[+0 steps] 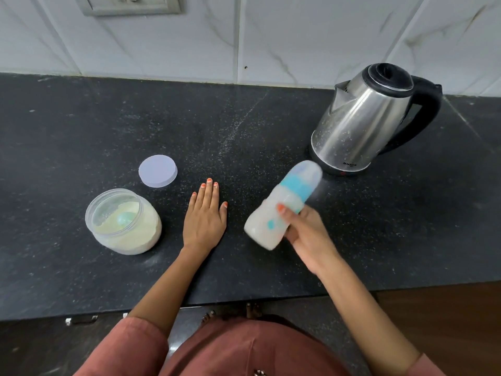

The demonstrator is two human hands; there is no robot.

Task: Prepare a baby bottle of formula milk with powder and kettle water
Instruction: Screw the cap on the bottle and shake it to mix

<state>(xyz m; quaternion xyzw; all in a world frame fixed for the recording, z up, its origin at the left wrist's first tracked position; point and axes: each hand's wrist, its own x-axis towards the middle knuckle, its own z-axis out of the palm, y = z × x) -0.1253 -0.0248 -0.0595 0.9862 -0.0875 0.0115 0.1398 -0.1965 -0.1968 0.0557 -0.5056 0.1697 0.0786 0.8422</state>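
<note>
We have the bottle (pixel 282 206) off the worktop (pixel 244 126), tilted with its capped top toward the kettle (pixel 363 123). Our right hand (pixel 306 234) is wrapped round its lower body, thumb across the front. It looks blurred, so we judge it is being shaken to mix. The body shows milky white inside, with a blue collar and a clear cap over the teat.

Filled like this, we expect it to feel fairly heavy for its size, the weight shifting as the liquid sloshes. The plastic looks stiff and smooth, likely slippery if wet, so a full wrap round the middle of the body suits it better than a pinch at the cap, which might pop off. If the kettle water was hot, the wall may be warm.

Our left hand (pixel 204 215) lies flat and open on the worktop, palm down, holding nothing, between the jar (pixel 123 221) and the bottle.

The jar stands open, roughly half full of pale powder, with a green scoop (pixel 125 219) resting in it. Its lid (pixel 157 171) lies flat just behind it. The kettle stands with its lid shut, so we cannot tell how much water it holds.
</note>
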